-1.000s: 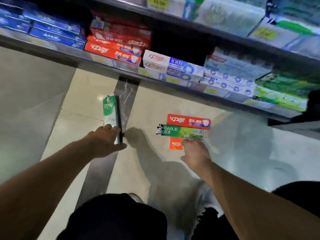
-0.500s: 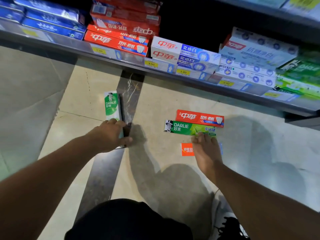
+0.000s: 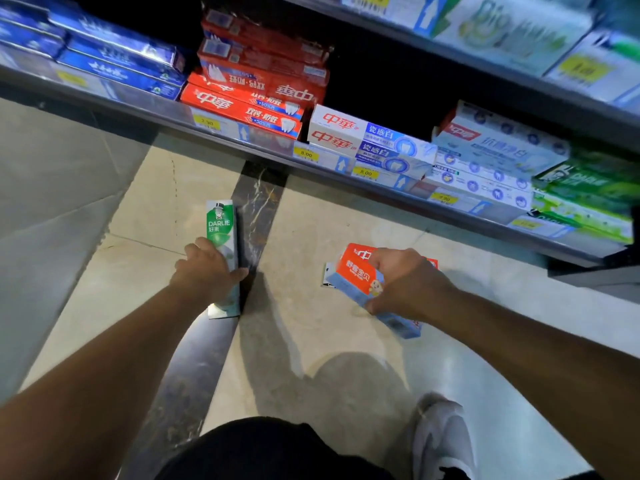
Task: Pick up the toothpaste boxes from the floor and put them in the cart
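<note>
Green and white, the Darlie box (image 3: pixel 221 233) lies on the floor (image 3: pixel 311 334), along the edge of a dark marble strip (image 3: pixel 258 202) in the tiles. Your left hand (image 3: pixel 207 271) is on top of the near half of this box. Your fingers curl over its left side and your thumb presses on its right side, so the hand is closed around it. The far end with the name on it pokes out past your fingers. The near end sticks out below your wrist.

Your right hand (image 3: pixel 405 282) is closed around an orange and blue box (image 3: pixel 360 282) with a small cartoon child on it. This box is tilted, with its far end up and its near end pointing down at the floor. It looks lifted off the floor, but you cannot be sure of that. Right behind it, part of a red box (image 3: pixel 358 252) shows at the top. A small black and white corner (image 3: pixel 328 273) of 1 more box peeks out on the left. You cannot tell if your hand holds those 2 as well.

Past your hands runs the bottom shelf (image 3: pixel 263 150) of the store. On it sit blue boxes (image 3: pixel 117 64), red boxes (image 3: pixel 256 98), white boxes (image 3: pixel 370 140) and green boxes (image 3: pixel 585 195), with yellow price tags (image 3: pixel 306 154) on the shelf edge. At the bottom you can see your dark knee (image 3: pixel 277 448) and 1 pale shoe (image 3: pixel 440 434).
</note>
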A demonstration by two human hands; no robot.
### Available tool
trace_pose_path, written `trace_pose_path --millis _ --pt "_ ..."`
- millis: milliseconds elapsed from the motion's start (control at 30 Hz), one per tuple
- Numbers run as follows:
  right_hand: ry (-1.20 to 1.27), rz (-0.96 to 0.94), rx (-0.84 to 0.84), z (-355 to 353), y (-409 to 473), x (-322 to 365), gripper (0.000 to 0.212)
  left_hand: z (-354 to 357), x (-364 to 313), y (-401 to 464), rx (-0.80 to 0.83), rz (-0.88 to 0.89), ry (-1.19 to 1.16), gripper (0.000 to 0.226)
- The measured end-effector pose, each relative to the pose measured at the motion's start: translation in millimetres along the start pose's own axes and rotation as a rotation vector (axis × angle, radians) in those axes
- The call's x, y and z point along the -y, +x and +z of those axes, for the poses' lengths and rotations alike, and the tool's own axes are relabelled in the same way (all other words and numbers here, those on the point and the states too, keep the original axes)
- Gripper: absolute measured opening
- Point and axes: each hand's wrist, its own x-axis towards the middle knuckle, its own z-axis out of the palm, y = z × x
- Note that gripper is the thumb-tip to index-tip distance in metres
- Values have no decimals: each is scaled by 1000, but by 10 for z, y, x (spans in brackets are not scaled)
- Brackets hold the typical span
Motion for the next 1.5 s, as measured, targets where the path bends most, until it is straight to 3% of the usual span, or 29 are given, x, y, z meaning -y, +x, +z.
trace_pose_path --millis 200,333,433,533,633,733,900,1300,1500 --pt "119 13 -43 -350 -157 -121 42 211 -67 148 30 -83 -132 98" --pt "121 1 -66 -398 -160 -228 42 188 -67 179 10 -168 -265 64" --pt "114 14 -55 -483 -78 -241 39 91 -89 135 52 -216 -345 58" --pt "139 -31 -71 -575 44 -188 35 -113 -84 -1 146 -248 -611 57" --pt "194 -65 -82 -642 118 -105 37 -396 -77 -259 265 -122 -816 52" --pt "276 -86 -88 -791 -16 46 32 -803 -78 -694 313 -44 -964 41" --pt "332 -87 -52 -1340 -713 357 30 -1686 -141 -1573 306 -25 -1133 52" --pt "627 -66 -70 -3830 -3583 984 20 -4714 -418 -4522 276 -7 -1166 58" --pt "814 -45 -71 -4779 -4597 1052 48 -5756 -618 -5288 286 153 -1035 57"
